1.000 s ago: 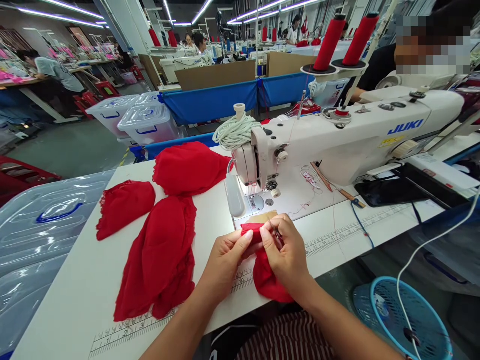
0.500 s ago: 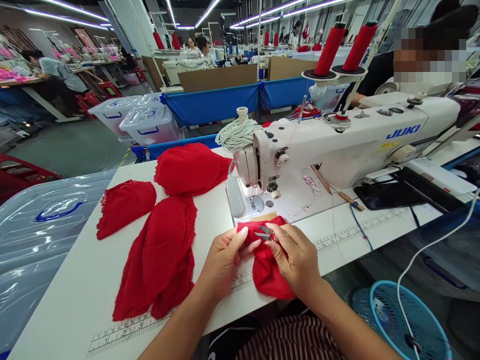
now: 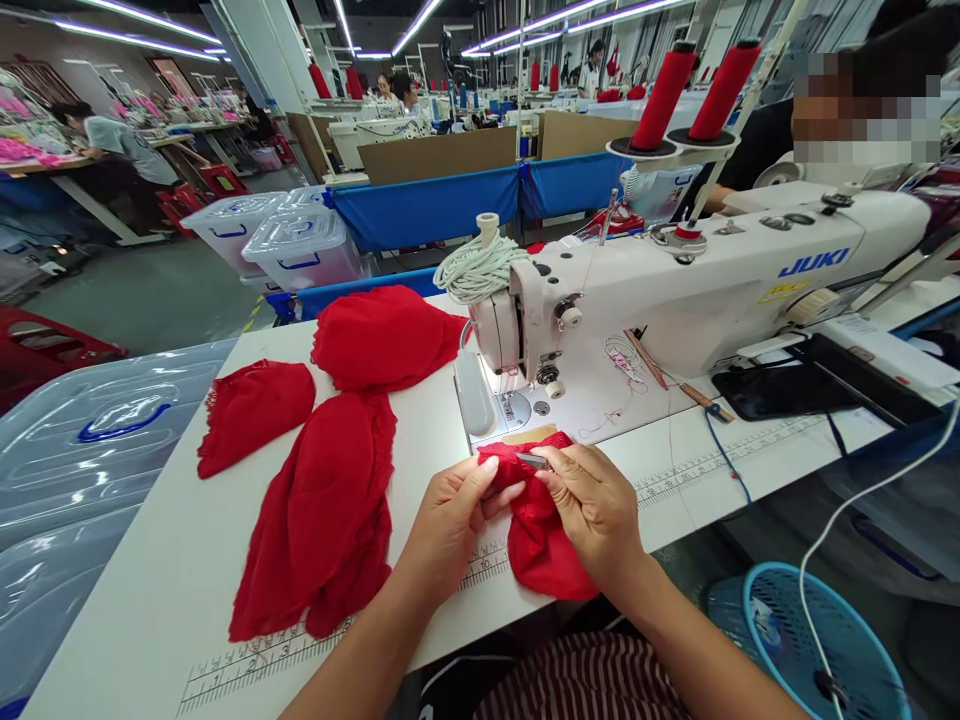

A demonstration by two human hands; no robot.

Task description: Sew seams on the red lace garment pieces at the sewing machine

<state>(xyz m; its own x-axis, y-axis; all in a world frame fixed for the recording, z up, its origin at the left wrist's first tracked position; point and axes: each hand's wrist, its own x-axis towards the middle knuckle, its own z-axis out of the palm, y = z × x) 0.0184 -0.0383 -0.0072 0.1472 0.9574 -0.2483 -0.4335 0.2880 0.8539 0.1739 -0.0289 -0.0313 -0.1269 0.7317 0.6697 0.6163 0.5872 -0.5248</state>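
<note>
A piece of red fabric point(image 3: 546, 545) hangs over the table's front edge, its upper end pinched between the thumb and fingers of my left hand point(image 3: 457, 500). My right hand point(image 3: 600, 500) is closed around small thread snips point(image 3: 532, 460), whose grey blades point left and lie against the red fabric. The blades look closed together; their handles are hidden in my palm. Just behind my hands stands a white sewing machine point(image 3: 697, 270), its needle plate point(image 3: 515, 409) beyond the fabric. A tan patch point(image 3: 531, 435) shows on the table behind the cloth.
Several red fabric pieces point(image 3: 322, 510) lie on the table's left side. A wooden-handled tool point(image 3: 705, 400) and a black phone-like slab point(image 3: 780, 390) rest at the right. A blue basket point(image 3: 750, 590) stands below right, and clear plastic boxes point(image 3: 150, 400) stand left. A co-worker sits behind the machine.
My right hand has moved slightly right from the fabric's edge and turned, bringing the snips into sight. Their blades were apart half a second ago and now look closed. My left hand keeps its pinch.
</note>
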